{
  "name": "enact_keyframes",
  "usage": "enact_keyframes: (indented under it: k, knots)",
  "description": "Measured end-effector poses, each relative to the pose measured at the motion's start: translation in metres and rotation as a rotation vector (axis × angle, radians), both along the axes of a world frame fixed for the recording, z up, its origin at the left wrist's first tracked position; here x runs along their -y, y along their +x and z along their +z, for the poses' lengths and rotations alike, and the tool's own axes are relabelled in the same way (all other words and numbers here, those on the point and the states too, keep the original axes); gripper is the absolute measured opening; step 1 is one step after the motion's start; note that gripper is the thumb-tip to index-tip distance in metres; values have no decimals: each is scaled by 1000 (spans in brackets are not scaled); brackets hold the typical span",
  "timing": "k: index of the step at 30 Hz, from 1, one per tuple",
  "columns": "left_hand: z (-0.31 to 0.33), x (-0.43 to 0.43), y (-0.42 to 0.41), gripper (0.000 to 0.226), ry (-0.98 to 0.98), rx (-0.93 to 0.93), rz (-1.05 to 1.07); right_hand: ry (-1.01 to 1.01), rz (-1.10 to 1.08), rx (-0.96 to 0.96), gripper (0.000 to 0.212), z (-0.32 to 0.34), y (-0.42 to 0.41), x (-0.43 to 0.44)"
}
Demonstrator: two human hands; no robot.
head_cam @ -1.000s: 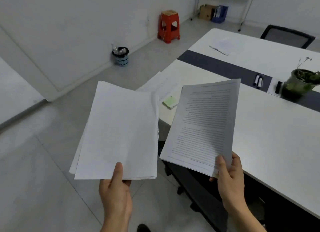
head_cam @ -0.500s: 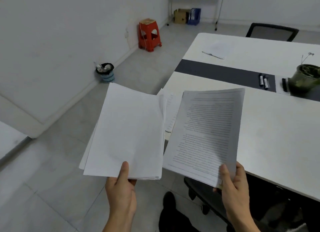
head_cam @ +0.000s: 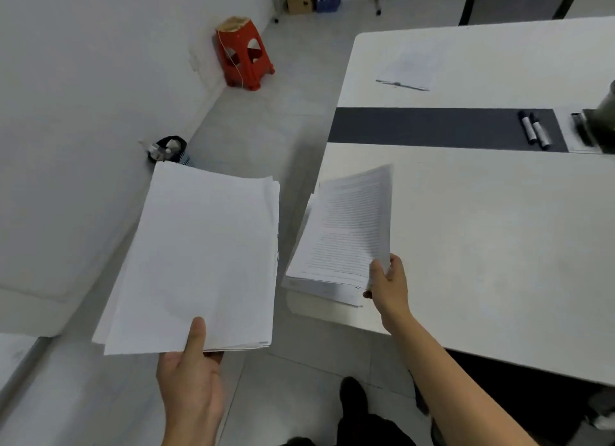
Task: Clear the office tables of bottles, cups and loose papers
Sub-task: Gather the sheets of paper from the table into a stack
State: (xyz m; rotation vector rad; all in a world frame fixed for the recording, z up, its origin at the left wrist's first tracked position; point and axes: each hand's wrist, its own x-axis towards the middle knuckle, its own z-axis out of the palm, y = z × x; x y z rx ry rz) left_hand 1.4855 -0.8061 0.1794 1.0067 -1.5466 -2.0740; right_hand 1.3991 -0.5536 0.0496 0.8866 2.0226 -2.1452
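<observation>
The fingers of my left hand [head_cam: 190, 377] pinch a blank paper stack [head_cam: 199, 262] over the floor, while those of my right hand [head_cam: 388, 284] grip printed sheets [head_cam: 346, 232] tilted above a pile [head_cam: 321, 290] at the white counter's [head_cam: 492, 246] near corner.

A matt white paper stack [head_cam: 199, 262] and printed sheets [head_cam: 346, 232] are showing at the smooth, matt table [head_cam: 499, 246] edge; beyond the table, a glossy red plastic stool [head_cam: 244, 56] is gleaming.

Blank paper stack [head_cam: 199, 256] held level, printed stack [head_cam: 346, 232] tilted over table [head_cam: 482, 246] corner, 1 sheet [head_cam: 409, 66] lying beyond
</observation>
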Motion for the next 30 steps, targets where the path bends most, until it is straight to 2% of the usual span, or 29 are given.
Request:
enact_keyframes:
  k: [4,10,16,21,24,25,27,29,30]
  knots:
    - [-11,21,-40,31,7,31,-42,1,5,17,28,-20,-37,21]
    - [-29,55,-96,37,45,85,-132,216,-11,325,45,-84,-41,41]
    - [-38,90,-152,34,101,106,-298,169,-181,409,50,-78,-45,64]
    - [-46,104,-199,21,119,157,-427,330,-149,494,54,-75,-47,80]
    - [-55,107,-220,23,122,163,-526,462,-130,571,59,-65,-47,92]
    - [-59,107,-228,24,115,162,-579,495,-167,565,64,-56,-47,96]
    - [-67,111,-244,22,25,131,-708,461,-317,424,71,-33,-51,100]
    - [-74,114,-262,15,-219,76,-923,459,-481,227,79,-1,-51,96]
    - [-75,113,-271,14,-366,49,-1029,573,-477,152,85,16,-50,91]
